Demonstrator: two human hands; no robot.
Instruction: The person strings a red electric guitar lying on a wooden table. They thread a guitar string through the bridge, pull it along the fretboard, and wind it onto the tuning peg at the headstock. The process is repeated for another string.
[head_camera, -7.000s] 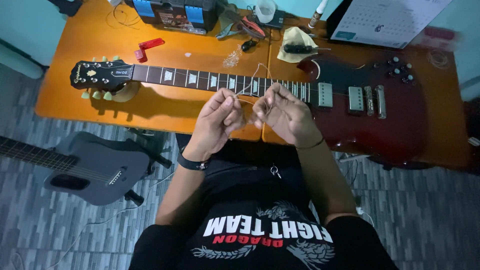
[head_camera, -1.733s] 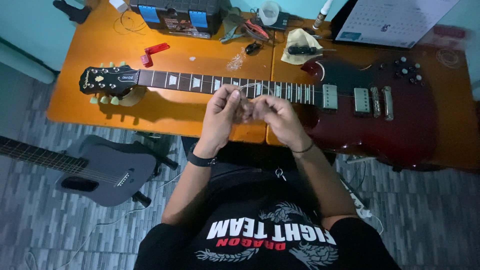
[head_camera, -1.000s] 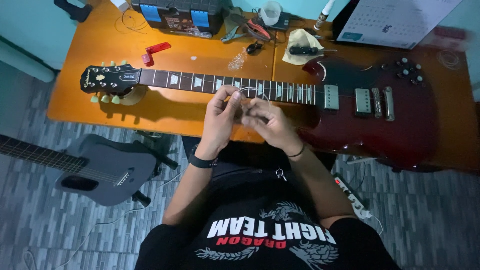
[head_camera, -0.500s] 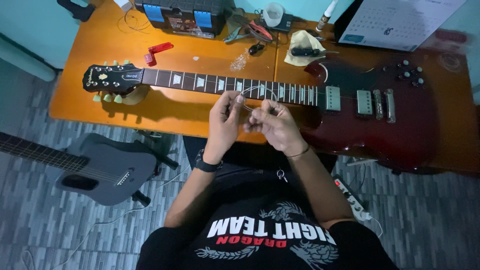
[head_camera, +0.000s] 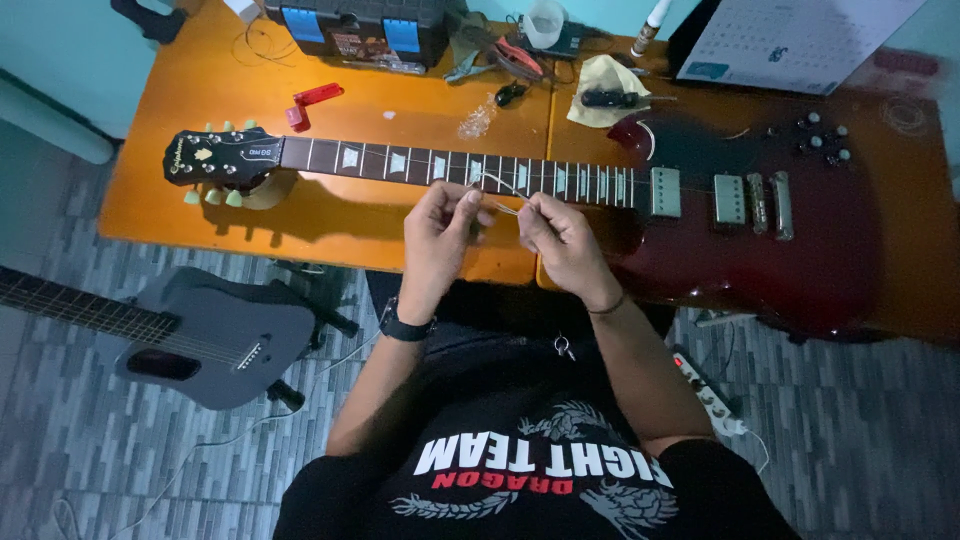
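A dark red electric guitar (head_camera: 760, 250) lies flat across the orange table (head_camera: 330, 215), its black headstock (head_camera: 215, 158) to the left. Above the middle of the neck, my left hand (head_camera: 440, 230) and my right hand (head_camera: 560, 235) each pinch one end of a thin coiled guitar string (head_camera: 500, 190). The wire loops up between the two hands, just over the fretboard. A black watch sits on my left wrist.
At the table's back stand a black and blue toolbox (head_camera: 365, 30), a red string winder (head_camera: 312, 100), pliers (head_camera: 500, 55), a cloth (head_camera: 605, 85) and a calendar (head_camera: 800, 40). A grey guitar (head_camera: 190, 340) stands on the floor at left; a power strip (head_camera: 705, 385) lies at right.
My hands have stayed over the neck, working the string. The wire loop between them has shifted, and the hands sit slightly further apart than a second ago.
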